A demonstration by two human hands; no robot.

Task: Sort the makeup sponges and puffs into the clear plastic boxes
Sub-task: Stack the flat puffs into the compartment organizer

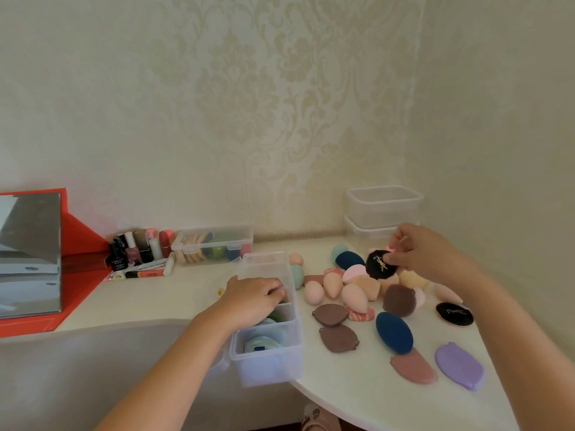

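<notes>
A long clear plastic box (270, 365) with compartments stands at the table's front edge, holding pale round puffs (264, 342). My left hand (253, 298) rests over its middle compartment, fingers curled on the box's rim. My right hand (426, 255) pinches a round black puff (378, 266) with gold lettering above a pile of peach and pink egg sponges (342, 290). Flat brown puffs (334, 326), a dark blue puff (393, 332), a purple one (460, 365) and a second black puff (454, 313) lie around.
Two stacked clear boxes (384, 209) stand in the back right corner. Another clear box (213, 244) with sponges sits by the wall, beside nail polish and lipsticks (137, 248). A red-framed mirror (31, 256) leans at left. The table edge curves near the purple puff.
</notes>
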